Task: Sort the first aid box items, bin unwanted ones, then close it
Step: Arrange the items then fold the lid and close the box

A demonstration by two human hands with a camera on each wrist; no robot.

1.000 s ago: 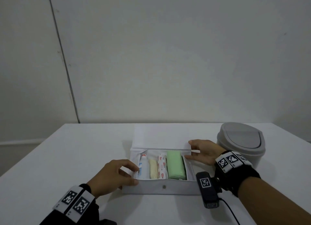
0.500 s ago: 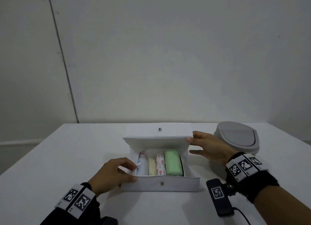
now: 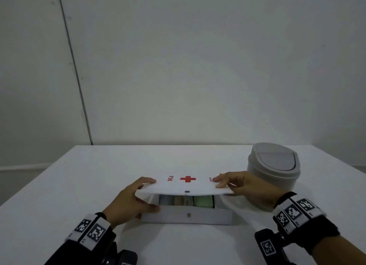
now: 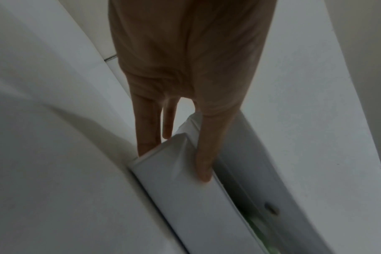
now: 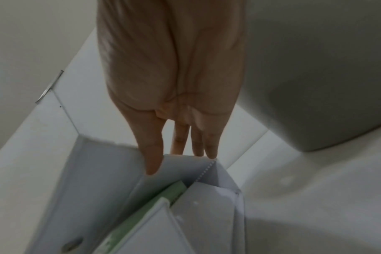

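Observation:
The white first aid box [image 3: 208,217] sits near the table's front edge. Its lid [image 3: 188,185], with a red cross, hangs almost flat over it, leaving a narrow gap. Through the gap I see a pale bottle [image 3: 166,200], two small rolls and a green pack [image 3: 203,201]. My left hand [image 3: 142,195] holds the box's left end, fingers on the lid, thumb on the front corner. My right hand [image 3: 219,182] pinches the lid's right edge, fingers on top; the right wrist view shows its thumb [image 5: 151,165] under the lid beside the green pack [image 5: 141,214].
A grey round bin [image 3: 274,171] with a swing lid stands just right of the box, close behind my right hand. The white table [image 3: 89,185] meets a plain wall at the back. Wrist cameras and marker bands sit on both forearms.
The lid has swung from standing upright at the back down over the box. My right hand came down and forward with it. My left hand's fingers have moved onto the lid.

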